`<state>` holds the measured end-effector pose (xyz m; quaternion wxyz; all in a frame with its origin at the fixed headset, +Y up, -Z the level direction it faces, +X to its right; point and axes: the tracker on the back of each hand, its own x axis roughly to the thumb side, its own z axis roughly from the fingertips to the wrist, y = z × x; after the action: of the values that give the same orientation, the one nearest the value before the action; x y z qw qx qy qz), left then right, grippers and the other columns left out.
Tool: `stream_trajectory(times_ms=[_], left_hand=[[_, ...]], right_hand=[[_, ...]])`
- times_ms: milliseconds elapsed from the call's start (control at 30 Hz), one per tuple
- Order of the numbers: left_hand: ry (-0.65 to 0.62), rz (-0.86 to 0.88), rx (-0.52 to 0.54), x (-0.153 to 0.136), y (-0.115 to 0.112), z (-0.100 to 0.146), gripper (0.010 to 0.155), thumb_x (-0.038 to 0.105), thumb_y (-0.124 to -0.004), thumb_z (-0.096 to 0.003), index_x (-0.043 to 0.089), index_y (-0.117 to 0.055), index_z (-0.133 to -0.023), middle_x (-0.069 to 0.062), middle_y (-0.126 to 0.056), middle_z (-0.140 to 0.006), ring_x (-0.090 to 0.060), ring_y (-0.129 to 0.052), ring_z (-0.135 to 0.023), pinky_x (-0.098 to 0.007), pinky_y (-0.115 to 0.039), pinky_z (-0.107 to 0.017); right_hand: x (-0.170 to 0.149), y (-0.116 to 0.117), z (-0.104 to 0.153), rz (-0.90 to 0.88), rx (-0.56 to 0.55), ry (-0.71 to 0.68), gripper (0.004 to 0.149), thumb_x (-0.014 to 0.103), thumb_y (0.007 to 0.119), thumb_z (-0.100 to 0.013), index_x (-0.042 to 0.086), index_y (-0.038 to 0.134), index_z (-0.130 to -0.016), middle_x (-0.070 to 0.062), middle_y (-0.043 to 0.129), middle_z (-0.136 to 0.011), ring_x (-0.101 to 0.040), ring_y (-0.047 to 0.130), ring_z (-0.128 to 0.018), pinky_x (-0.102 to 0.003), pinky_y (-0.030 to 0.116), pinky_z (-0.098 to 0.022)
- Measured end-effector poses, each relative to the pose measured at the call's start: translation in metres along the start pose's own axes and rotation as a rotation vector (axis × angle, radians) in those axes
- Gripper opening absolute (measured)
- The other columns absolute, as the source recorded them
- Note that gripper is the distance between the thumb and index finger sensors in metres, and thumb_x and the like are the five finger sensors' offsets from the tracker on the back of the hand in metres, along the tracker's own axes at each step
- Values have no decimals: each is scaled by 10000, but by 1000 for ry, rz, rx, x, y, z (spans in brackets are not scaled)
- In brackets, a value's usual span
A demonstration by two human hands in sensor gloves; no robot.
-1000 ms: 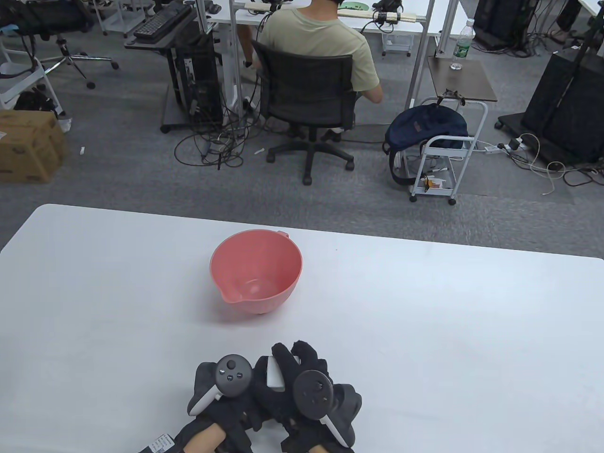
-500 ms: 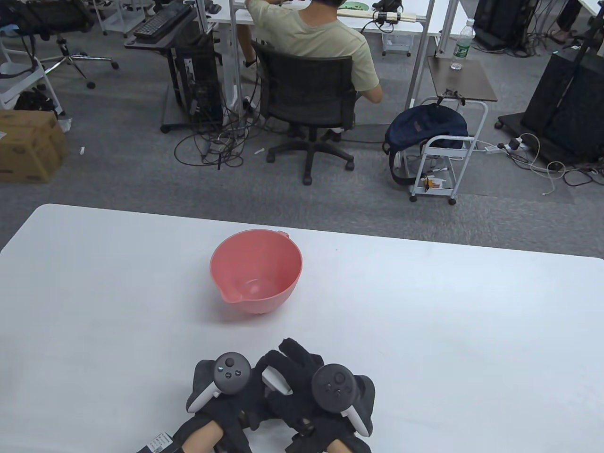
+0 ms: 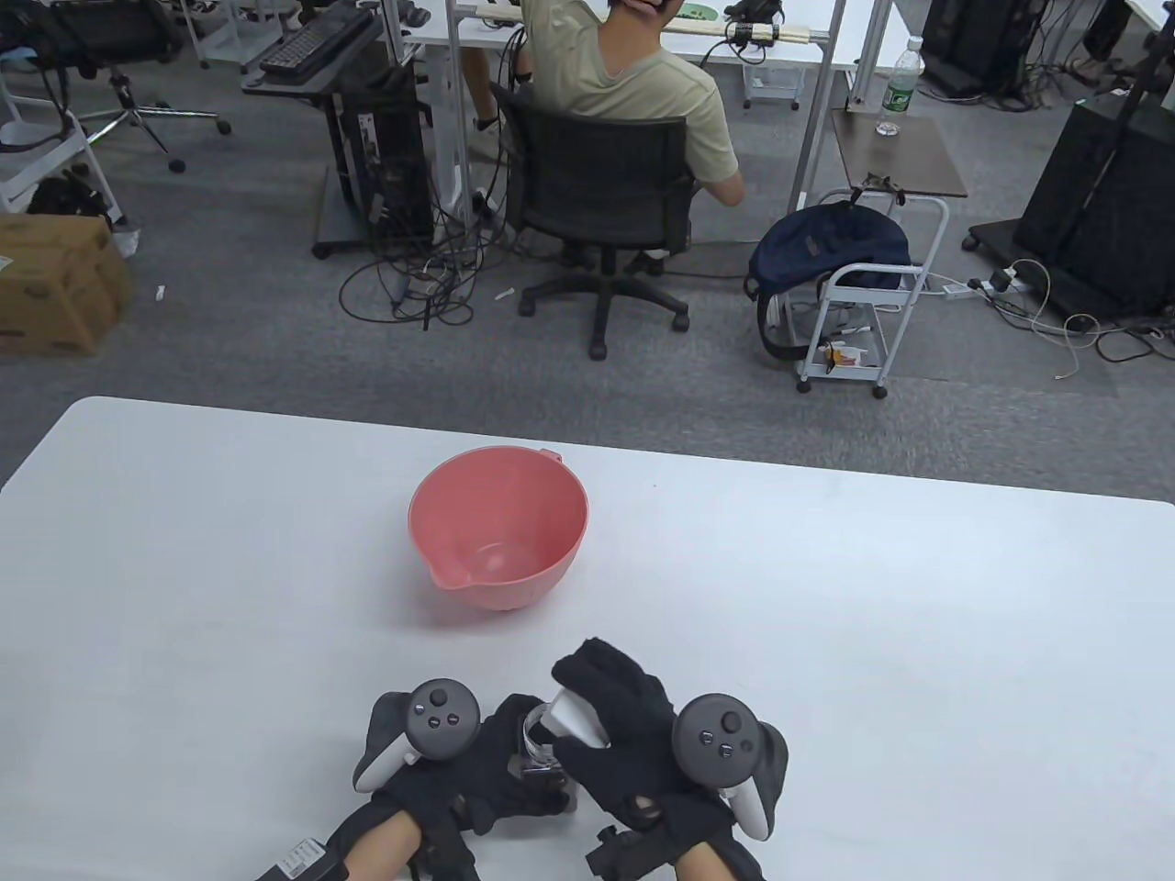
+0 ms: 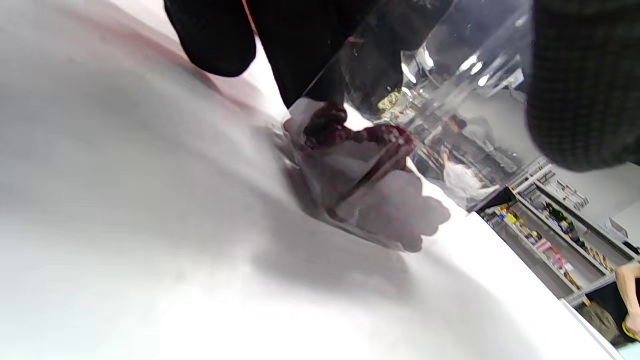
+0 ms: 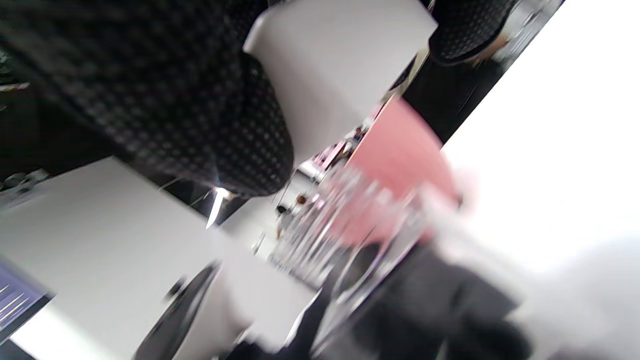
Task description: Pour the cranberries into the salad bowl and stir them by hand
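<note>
Your right hand (image 3: 633, 734) has lifted the white lid (image 3: 574, 720) off the clear jar (image 3: 537, 748), which your left hand (image 3: 477, 771) grips. Cranberries (image 4: 350, 132) are exposed; the pink bowl (image 3: 498, 525), at frame centre, awaits pouring.

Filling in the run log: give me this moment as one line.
left hand: holds clear jar | right hand: holds white lid | cranberries: in jar | pink bowl: empty
</note>
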<state>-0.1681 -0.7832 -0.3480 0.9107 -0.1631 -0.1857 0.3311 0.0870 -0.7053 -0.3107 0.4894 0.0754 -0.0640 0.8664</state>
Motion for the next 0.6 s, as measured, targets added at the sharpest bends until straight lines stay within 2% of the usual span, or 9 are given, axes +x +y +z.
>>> stream_trajectory(times_ms=[300,433,600], left_hand=[[-1,128,188,-9,27,12,988,765,-984,-305,437,-426,-1050,156,-749,-1129,-168,-854,-1012,-480,-665,-780],[-10,203,261,-13,41,19,978,761,-994,-309,469,-425,-1049,144,-728,-1126,-181,-830,-1010,-496,-664,-778],[-11,285,344,-20,58,27,975,760,-1004,-311,487,-428,-1049,140,-706,-1122,-185,-809,-1005,-506,-660,-778]], right_hand=[[-50,-34,-3,255,-257,282,648,410,1057,-352,390,767,-931,-40,639,-1123,-347,725,-952,-565,653,-707],[-72,-42,-3,306,-299,416,636,423,1059,-347,381,778,-916,-43,653,-1110,-349,742,-946,-568,660,-702],[-98,-43,-2,334,-270,576,631,420,1055,-356,364,776,-918,-58,645,-1112,-359,726,-956,-578,643,-708]])
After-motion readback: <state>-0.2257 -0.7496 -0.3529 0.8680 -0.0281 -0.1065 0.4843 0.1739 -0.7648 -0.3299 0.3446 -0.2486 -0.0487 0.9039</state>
